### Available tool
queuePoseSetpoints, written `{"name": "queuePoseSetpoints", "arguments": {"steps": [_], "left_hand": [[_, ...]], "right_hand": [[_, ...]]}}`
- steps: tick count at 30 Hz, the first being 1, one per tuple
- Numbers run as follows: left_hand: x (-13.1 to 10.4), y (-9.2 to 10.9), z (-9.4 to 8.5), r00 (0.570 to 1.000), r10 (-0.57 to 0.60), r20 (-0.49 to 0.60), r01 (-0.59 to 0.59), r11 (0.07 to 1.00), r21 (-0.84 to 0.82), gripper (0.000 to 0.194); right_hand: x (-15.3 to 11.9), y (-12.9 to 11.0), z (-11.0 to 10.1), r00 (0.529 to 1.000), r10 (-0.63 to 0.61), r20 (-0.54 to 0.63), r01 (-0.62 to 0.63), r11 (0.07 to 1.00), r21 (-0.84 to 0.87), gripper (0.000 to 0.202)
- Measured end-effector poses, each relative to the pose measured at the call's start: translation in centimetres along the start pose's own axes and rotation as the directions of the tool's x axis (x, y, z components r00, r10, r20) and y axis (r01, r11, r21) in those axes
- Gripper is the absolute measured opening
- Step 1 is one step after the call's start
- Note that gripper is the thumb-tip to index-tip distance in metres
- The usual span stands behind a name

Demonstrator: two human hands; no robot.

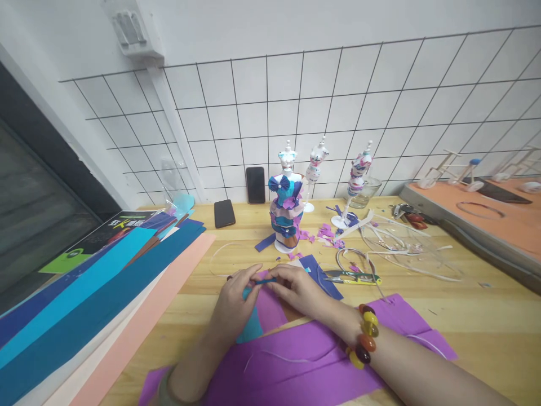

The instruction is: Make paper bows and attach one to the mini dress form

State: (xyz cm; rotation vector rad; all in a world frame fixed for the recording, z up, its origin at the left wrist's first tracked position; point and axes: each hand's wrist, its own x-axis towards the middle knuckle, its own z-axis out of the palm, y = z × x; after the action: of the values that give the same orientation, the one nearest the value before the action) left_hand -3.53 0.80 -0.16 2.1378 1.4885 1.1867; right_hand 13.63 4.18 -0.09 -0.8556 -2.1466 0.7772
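Observation:
Both my hands meet over the middle of the table, fingertips pinched on a narrow blue strip of paper (pixel 266 281). My left hand (pixel 236 301) grips its left end and my right hand (pixel 300 288) its right end. Under them lie pink-purple (pixel 270 312) and turquoise paper pieces (pixel 252 329), with a large purple sheet (pixel 304 361) nearer to me. Just beyond stands a small dress form (pixel 288 211) wearing paper ruffles and a dark blue bow (pixel 279 184). To the right of my right hand are a dark blue paper piece (pixel 319 276) and yellow-green handled cutters (pixel 357 278).
Long coloured paper sheets (pixel 110 293) cover the table's left side. Two phones, one lying (pixel 224 213) and one leaning (pixel 255 185), are at the back. Two more dress forms (pixel 316 169) (pixel 359 175), paper scraps (pixel 325 231), a glass (pixel 366 194) and tangled white cords (pixel 393 239) sit farther right.

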Motion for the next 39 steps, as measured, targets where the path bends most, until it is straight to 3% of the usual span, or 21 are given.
{"name": "queuePoseSetpoints", "arguments": {"steps": [6,10,15,21,25,33,39], "left_hand": [[0.0,0.4,0.0,0.987,-0.159,0.02,0.16,0.972,-0.174,0.041],[0.1,0.8,-0.1,0.949,-0.301,0.089,0.309,0.849,-0.429,0.045],[0.5,0.7,-0.3,0.92,-0.359,0.156,0.379,0.717,-0.586,0.043],[0.5,1.1,0.1,0.872,-0.413,0.264,0.48,0.609,-0.632,0.05],[0.3,1.4,0.6,0.862,-0.398,0.315,0.498,0.544,-0.675,0.051],[0.6,1.5,-0.1,0.857,-0.458,0.236,0.48,0.543,-0.689,0.047],[0.7,1.7,0.0,0.841,-0.463,0.28,0.509,0.499,-0.702,0.048]], "right_hand": [[0.0,0.2,0.0,0.999,-0.01,-0.033,0.009,1.0,-0.018,0.018],[0.1,0.1,0.0,0.995,-0.051,-0.081,0.05,0.999,-0.014,0.017],[0.0,0.2,0.0,0.99,-0.102,-0.102,0.102,0.995,-0.002,0.018],[0.0,0.2,0.1,0.985,-0.118,-0.123,0.118,0.993,-0.006,0.017],[0.1,0.4,0.4,0.982,-0.127,-0.139,0.129,0.992,0.005,0.015],[0.2,0.8,0.3,0.977,-0.124,-0.173,0.132,0.991,0.033,0.015],[0.0,0.6,0.5,0.984,-0.125,-0.123,0.128,0.992,0.011,0.015]]}}
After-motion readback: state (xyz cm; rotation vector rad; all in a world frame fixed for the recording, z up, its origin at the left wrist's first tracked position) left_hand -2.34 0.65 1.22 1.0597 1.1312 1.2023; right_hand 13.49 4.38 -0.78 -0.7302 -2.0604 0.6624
